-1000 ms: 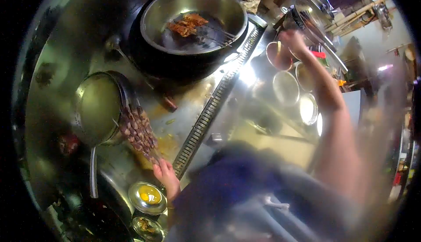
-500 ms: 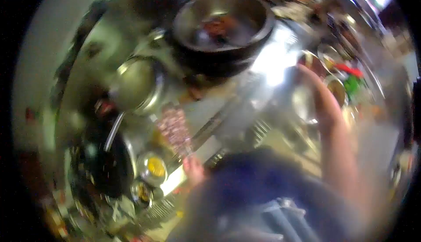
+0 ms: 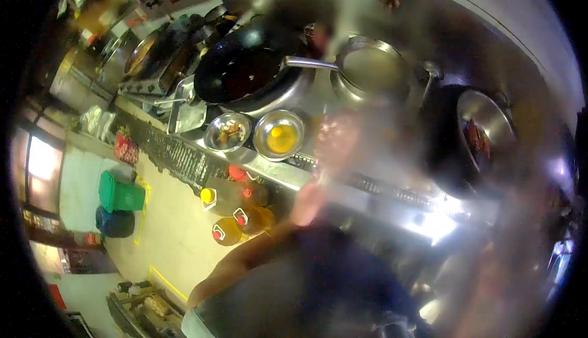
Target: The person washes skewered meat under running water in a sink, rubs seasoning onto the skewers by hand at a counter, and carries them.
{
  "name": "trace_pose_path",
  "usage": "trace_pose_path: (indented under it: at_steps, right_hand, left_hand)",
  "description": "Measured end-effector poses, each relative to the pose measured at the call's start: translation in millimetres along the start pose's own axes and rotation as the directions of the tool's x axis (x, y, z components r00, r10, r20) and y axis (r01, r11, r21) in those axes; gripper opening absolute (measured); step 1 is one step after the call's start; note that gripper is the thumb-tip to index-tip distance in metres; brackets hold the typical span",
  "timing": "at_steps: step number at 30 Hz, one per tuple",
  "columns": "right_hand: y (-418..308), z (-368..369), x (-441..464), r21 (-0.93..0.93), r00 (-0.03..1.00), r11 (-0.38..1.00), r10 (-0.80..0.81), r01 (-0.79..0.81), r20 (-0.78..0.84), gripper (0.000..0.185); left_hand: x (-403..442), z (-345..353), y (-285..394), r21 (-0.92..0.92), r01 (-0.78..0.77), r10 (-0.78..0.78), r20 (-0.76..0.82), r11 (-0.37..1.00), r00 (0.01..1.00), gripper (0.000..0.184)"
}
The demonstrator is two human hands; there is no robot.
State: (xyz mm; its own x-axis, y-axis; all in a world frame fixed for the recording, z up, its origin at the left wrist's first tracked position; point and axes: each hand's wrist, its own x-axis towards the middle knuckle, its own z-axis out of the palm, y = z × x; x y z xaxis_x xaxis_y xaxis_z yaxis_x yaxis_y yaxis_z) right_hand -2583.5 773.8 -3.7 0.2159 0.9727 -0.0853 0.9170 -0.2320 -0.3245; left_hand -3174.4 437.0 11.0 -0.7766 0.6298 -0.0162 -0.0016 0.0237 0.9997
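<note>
My left hand (image 3: 309,202) is closed on the near end of a narrow container of pinkish chopped pieces (image 3: 337,137), held over the front of the steel stove. Blur hides the container's exact shape. Just left of it stand a metal bowl of beaten egg (image 3: 282,142) with a yolk showing, and a bowl of mixed bits (image 3: 228,132). Beyond it, a round steel pot (image 3: 373,67) has a handle pointing left. At lower right, my right arm (image 3: 490,277) is a smear, and its fingers cannot be made out.
A large black wok (image 3: 245,71) sits at the back left. A steel basin with reddish food (image 3: 479,142) rests in a dark wok at right. Oil jugs (image 3: 228,231) stand on the floor near my left arm, with a green bin (image 3: 121,192) farther left.
My view has swung left, showing the floor, jugs and bin. The left hand still holds the container of pinkish pieces. My right arm, earlier reaching forward at right, is now a low blur.
</note>
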Motion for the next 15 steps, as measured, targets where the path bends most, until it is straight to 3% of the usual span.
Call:
trace_pose_path:
  at_steps: [1, 2, 4, 5, 6, 7, 8, 9, 10, 11, 12, 13, 14, 15]
  right_hand:
    - [-0.4, -6.5, -1.1, 0.049, 0.999, 0.998, 0.031, -0.03, -0.023, 0.024]
    - [-3.0, -9.8, -3.3, 0.132, 0.997, 0.989, 0.067, -0.062, -0.038, 0.024]
    - [-14.2, -16.9, -7.7, 0.338, 0.989, 0.934, 0.138, -0.116, -0.044, 0.024]
    - [-23.1, -17.7, -9.6, 0.489, 0.986, 0.86, 0.166, -0.143, -0.004, 0.023]
    - [-37.0, -16.7, -14.1, 0.633, 0.983, 0.755, 0.177, -0.169, 0.052, 0.023]
    - [-54.5, -13.0, -18.3, 0.743, 0.975, 0.636, 0.193, -0.207, 0.107, 0.023]
    - [-76.0, -4.2, -20.4, 0.841, 0.97, 0.482, 0.112, -0.245, 0.218, 0.023]
    - [-100.9, 8.0, -24.6, 0.891, 0.942, 0.321, 0.009, -0.321, 0.336, 0.023]
    - [-130.0, 26.2, -27.9, 0.887, 0.877, 0.189, -0.167, -0.421, 0.451, 0.023]
    - [-179.3, 52.4, -39.4, 0.849, 0.734, 0.148, -0.443, -0.507, 0.515, 0.022]
    - [-279.7, 61.9, -87.0, 0.775, 0.764, 0.191, -0.142, -0.602, 0.629, 0.024]
    - [-344.1, 99.2, -108.5, 0.868, 0.827, 0.402, -0.351, -0.291, 0.44, 0.028]
    - [-442.9, 71.6, -173.4, 0.752, 0.635, 0.215, -0.423, -0.623, 0.647, 0.024]
    - [-519.7, 88.7, -198.1, 0.579, 0.47, 0.168, -0.43, -0.798, 0.771, 0.022]
  left_hand:
    - [2.3, -10.2, 21.5, -0.189, 0.279, -0.283, 0.009, 0.941, 0.959, 0.008]
    - [4.9, -23.0, -18.8, -0.397, 0.191, -0.196, 0.027, 0.898, 0.98, 0.008]
    - [10.4, -37.7, -11.5, -0.536, 0.175, -0.288, -0.133, 0.826, 0.948, 0.004]
    - [13.8, -51.9, -6.7, -0.657, 0.15, -0.272, -0.088, 0.739, 0.958, 0.004]
    - [20.0, -57.5, 14.3, -0.552, 0.103, -0.267, -0.225, 0.827, 0.937, 0.006]
    - [22.4, -73.2, 14.2, -0.568, 0.09, -0.271, -0.244, 0.818, 0.931, 0.005]
    - [25.4, -91.0, 12.1, -0.584, 0.075, -0.274, -0.261, 0.808, 0.926, 0.005]
    - [33.7, -104.1, -1.6, -0.606, -0.012, -0.276, -0.379, 0.795, 0.883, 0.004]
    - [39.9, -119.4, 0.1, -0.601, -0.088, -0.251, -0.457, 0.794, 0.853, 0.002]
    - [46.3, -137.5, 13.3, -0.605, -0.088, -0.279, -0.485, 0.791, 0.829, 0.002]
    - [51.9, -159.6, 30.4, -0.611, -0.087, -0.307, -0.51, 0.787, 0.803, 0.001]
    - [56.9, -183.1, 42.9, -0.593, -0.079, -0.311, -0.525, 0.801, 0.792, 0.001]
    - [60.4, -207.3, 46.0, -0.579, -0.068, -0.319, -0.539, 0.812, 0.779, 0.002]
    - [64.4, -227.9, 39.6, -0.475, -0.114, -0.237, -0.616, 0.873, 0.751, 0.002]
